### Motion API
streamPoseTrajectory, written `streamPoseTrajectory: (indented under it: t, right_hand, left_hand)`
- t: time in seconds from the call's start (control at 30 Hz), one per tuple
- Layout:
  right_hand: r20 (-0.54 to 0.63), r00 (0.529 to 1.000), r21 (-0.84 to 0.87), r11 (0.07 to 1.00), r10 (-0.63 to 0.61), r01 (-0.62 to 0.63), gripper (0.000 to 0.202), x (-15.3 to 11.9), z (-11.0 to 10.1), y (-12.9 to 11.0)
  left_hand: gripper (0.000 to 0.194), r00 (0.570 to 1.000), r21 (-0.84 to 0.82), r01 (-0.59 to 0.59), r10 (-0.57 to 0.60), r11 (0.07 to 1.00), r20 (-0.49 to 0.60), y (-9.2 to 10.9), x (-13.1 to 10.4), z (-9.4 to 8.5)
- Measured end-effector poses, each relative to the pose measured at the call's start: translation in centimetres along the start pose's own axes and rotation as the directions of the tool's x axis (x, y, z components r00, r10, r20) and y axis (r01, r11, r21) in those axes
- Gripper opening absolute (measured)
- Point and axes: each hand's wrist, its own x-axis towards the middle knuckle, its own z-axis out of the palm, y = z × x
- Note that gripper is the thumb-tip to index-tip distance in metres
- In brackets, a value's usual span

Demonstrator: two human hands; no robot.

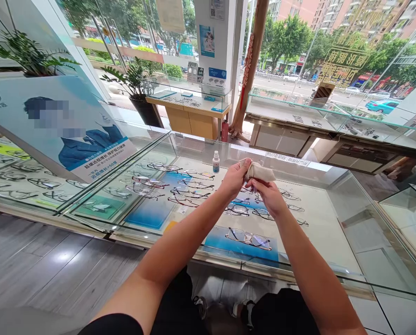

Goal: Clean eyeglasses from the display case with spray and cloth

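Note:
Both my hands meet above the glass display case (333, 218). My left hand (234, 179) is closed on a pale cloth (265, 173), its thumb on top. Between my hands shows part of a thin-rimmed pair of eyeglasses (251, 171), mostly hidden by the cloth and fingers. My right hand (270, 199) pinches this pair from the right, just below the cloth. A small white bottle (216, 163) with a blue label stands upright to the left of my hands. Below them, several eyeglasses lie in rows, with one larger pair (248, 238) nearest me.
A poster board (57, 125) leans over the left part of the counter. Farther back stand a potted plant (141, 102), a wooden display cabinet (190, 121), a tree-trunk post (251, 65) and another glass showcase (288, 116). Grey floor (54, 260) lies at the front left.

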Motion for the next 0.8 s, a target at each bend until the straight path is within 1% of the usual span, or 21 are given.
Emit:
streamPoseTrajectory:
  t: [0.07,0.13,0.23,0.33,0.43,0.5,0.6,0.7,0.8]
  right_hand:
    - [0.000,1.000,0.002,1.000,-0.002,0.002,0.029,0.0,-0.2,-0.2]
    - [-0.007,1.000,0.015,1.000,-0.002,0.002,0.028,0.0,-0.4,-0.6]
    - [-0.023,1.000,0.033,0.999,-0.015,0.016,0.028,-0.1,-0.9,-1.3]
    - [-0.078,0.995,0.039,0.997,-0.067,0.070,0.026,-0.2,-1.4,-2.0]
    - [-0.153,0.978,0.003,0.990,-0.141,0.143,0.025,-0.1,-2.0,-2.4]
    - [-0.193,0.961,-0.028,0.980,-0.200,0.198,0.025,0.0,-2.3,-2.5]
    - [-0.228,0.941,-0.042,0.968,-0.250,0.247,0.025,0.2,-2.6,-2.5]
    - [-0.222,0.948,0.009,0.972,-0.228,0.236,0.026,0.3,-2.6,-2.3]
    - [-0.212,0.963,0.062,0.981,-0.169,0.186,0.027,0.3,-2.5,-2.0]
  left_hand:
    - [0.058,0.999,-0.062,0.026,-0.027,0.998,-0.018,0.1,0.2,0.0]
    - [0.050,0.998,-0.130,0.048,-0.053,0.990,-0.034,0.4,0.3,0.0]
    - [0.039,0.997,-0.196,0.034,-0.046,0.980,-0.058,0.8,0.6,-0.1]
    - [0.035,0.996,-0.198,0.012,-0.029,0.980,-0.082,0.9,0.9,-0.4]
    - [0.036,0.995,-0.175,0.031,-0.047,0.984,-0.088,0.8,0.9,-0.7]
    - [0.040,0.996,-0.151,0.057,-0.067,0.987,-0.061,0.8,0.7,-0.8]
    - [0.052,0.994,-0.076,0.106,-0.105,0.991,0.013,0.7,0.3,-0.9]
    - [0.062,0.978,0.021,0.171,-0.172,0.985,0.117,0.5,-0.2,-0.6]
    - [0.061,0.958,0.091,0.183,-0.199,0.979,0.209,0.3,-0.8,-0.1]
